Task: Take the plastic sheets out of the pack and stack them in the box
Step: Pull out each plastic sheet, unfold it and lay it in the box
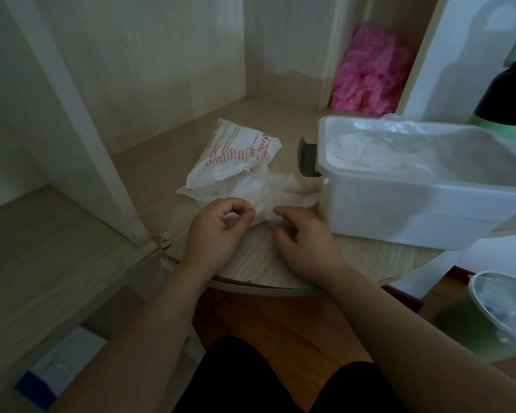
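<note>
Left hand (213, 231) and right hand (303, 242), grips pinching plastic sheet (265, 192), on pale wood tabletop (251, 265).

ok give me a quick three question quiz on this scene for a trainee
1. True or false: the left hand pinches a clear sheet that spills from the pack.
2. The pack lies: A) inside the white box; B) on the table, left of the box; C) on the floor.
3. What colour is the crumpled plastic in the compartment behind the box?
Key: 1 true; 2 B; 3 pink.
</note>
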Tool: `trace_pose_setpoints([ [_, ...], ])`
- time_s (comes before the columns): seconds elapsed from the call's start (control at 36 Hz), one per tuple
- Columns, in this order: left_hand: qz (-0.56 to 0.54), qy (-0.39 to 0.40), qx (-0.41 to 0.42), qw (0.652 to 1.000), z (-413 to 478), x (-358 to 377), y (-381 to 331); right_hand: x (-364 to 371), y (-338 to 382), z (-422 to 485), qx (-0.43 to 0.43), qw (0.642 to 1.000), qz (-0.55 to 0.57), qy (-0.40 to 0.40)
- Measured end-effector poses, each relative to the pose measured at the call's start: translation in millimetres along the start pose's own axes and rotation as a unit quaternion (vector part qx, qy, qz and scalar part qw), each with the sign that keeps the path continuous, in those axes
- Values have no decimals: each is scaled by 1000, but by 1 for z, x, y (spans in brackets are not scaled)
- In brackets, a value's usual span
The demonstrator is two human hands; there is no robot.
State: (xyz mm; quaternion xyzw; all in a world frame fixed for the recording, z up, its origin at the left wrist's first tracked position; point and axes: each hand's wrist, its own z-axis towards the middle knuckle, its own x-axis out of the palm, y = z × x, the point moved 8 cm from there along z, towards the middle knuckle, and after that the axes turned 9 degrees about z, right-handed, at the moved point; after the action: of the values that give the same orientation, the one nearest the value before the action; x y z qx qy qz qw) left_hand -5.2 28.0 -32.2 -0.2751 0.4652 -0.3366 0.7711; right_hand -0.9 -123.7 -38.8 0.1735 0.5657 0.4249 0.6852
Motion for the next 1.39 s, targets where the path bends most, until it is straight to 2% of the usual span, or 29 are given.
trace_pose_setpoints([
  [0.11, -5, 4, 6, 1000, -1, 0, -2, 0, 4, -1, -17, 1000, 0, -14],
  [0.25, 4, 17, 33, 999, -1, 1, -8, 9, 11, -4, -71, 997, -27, 29],
  [0.36, 8, 2, 44, 999, -1, -1, -13, 12, 12, -4, -74, 993, -84, 32],
  [0.47, -56, -74, -27, 995, -1, -16, -2, 19, 7, 5, -19, 985, -155, 67],
  [0.61, -116, -208, -129, 963, 5, -52, 10, 30, 9, 12, 45, 960, -229, 157],
  [0.69, -111, -275, -95, 950, 19, -87, -4, 33, 13, 18, 68, 943, -254, 202],
  [0.75, -112, -281, -72, 950, 31, -102, -16, 34, 13, 22, 89, 935, -256, 229],
  [0.83, -93, -257, -34, 961, 47, -110, -38, 32, 16, 25, 118, 931, -231, 258],
  [0.92, -99, -199, 12, 975, 58, -109, -62, 16, 44, 28, 91, 958, -157, 223],
  [1.0, -89, -120, 70, 986, 64, -103, -87, -21, 95, 34, -33, 994, -52, 93],
  [1.06, -104, -61, 93, 988, 66, -97, -100, -51, 123, 36, -107, 993, 50, -9],
  [1.11, -121, -5, 108, 987, 67, -91, -113, -74, 138, 38, -151, 978, 130, -60],
  [1.17, -113, 31, 125, 985, 68, -87, -123, -85, 144, 47, -137, 980, 135, -41],
  [1.25, -110, 42, 127, 985, 71, -84, -133, -100, 135, 61, -58, 985, 163, -14],
  [1.31, -133, 29, 100, 986, 73, -83, -131, -110, 133, 64, -50, 974, 221, -24],
  [1.39, -151, 82, 54, 984, 73, -67, -122, -120, 120, 64, -16, 939, 341, -24],
])
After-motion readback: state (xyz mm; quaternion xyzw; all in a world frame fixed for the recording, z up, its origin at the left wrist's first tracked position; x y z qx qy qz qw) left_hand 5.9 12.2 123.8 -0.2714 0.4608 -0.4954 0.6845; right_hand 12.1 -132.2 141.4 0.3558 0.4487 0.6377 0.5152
